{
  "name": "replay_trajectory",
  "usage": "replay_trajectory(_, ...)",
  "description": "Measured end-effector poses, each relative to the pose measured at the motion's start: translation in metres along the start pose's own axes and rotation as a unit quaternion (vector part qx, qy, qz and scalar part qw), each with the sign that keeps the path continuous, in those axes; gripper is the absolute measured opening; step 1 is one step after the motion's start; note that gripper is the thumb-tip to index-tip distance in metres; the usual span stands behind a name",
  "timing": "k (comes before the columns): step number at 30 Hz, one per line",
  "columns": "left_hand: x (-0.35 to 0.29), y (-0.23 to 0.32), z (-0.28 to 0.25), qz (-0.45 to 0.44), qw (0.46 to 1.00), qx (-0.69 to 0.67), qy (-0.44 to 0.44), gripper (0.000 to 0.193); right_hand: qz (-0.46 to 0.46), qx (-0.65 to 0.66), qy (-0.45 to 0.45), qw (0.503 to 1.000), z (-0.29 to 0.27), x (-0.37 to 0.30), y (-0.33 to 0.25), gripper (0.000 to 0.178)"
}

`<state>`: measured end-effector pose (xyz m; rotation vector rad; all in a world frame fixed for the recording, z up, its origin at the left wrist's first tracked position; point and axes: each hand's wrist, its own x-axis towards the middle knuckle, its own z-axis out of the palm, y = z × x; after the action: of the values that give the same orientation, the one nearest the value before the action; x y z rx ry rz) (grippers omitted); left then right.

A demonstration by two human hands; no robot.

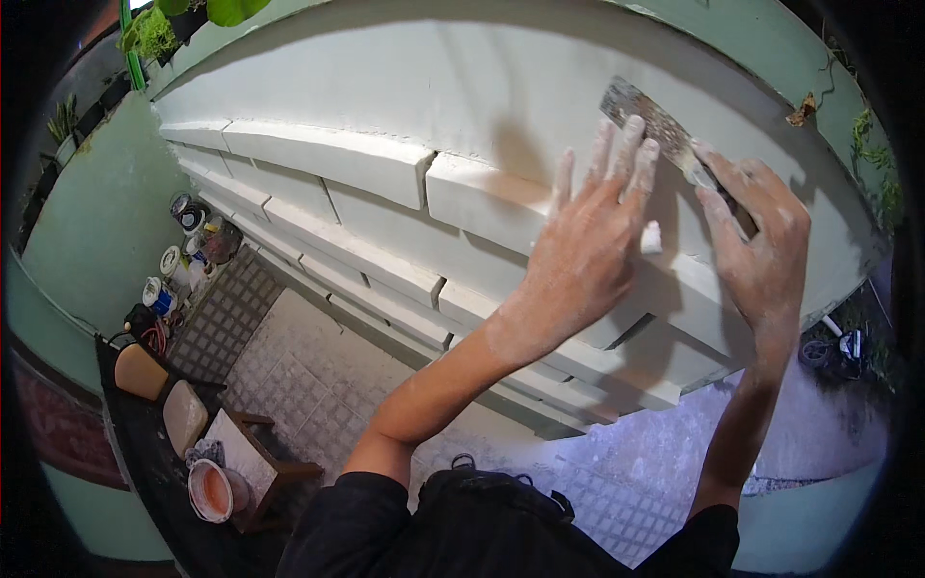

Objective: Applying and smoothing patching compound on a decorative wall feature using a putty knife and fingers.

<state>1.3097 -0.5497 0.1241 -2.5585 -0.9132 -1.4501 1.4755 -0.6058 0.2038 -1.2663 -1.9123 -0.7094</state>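
Note:
My right hand grips the handle of a putty knife, whose wide metal blade is smeared with white and lies over the smooth upper part of the white wall. Stretched fingers of my left hand reach up to the blade's lower edge, and the middle ones seem to touch it. A small white lump shows beside the left hand; whether it sticks to the thumb or to the wall I cannot tell. White dust coats both hands. Below them run rows of raised white blocks with gaps between them.
Chairs, a small wooden table and a bucket with orange inside stand at lower left. Several paint cans line the wall's far end. Plants hang over the top ledge. The tiled floor is dusty.

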Motion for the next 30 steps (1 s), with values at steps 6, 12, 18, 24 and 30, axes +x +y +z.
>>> replay_trajectory(6, 0.0, -0.04, -0.021, 0.008, 0.996, 0.088, 0.029, 0.077, -0.014, 0.036, -0.011, 0.999, 0.031, 0.028, -0.015, 0.032)
replay_trajectory(12, -0.005, -0.077, -0.046, -0.081, 0.987, 0.115, 0.076, 0.075, -0.05, 0.01, -0.023, 0.998, 0.082, 0.06, -0.05, 0.028)
replay_trajectory(18, -0.005, -0.089, -0.063, -0.149, 0.987, 0.009, 0.067, 0.076, -0.057, 0.065, -0.063, 0.994, 0.116, 0.084, -0.071, 0.026)
replay_trajectory(24, -0.047, -0.054, -0.035, -0.055, 0.984, 0.037, 0.165, 0.068, -0.053, 0.14, -0.045, 0.988, 0.083, -0.003, -0.037, 0.038)
replay_trajectory(30, -0.076, 0.001, 0.003, 0.017, 0.997, -0.056, 0.058, 0.05, -0.007, 0.059, -0.066, 0.996, 0.003, -0.1, 0.023, 0.042)
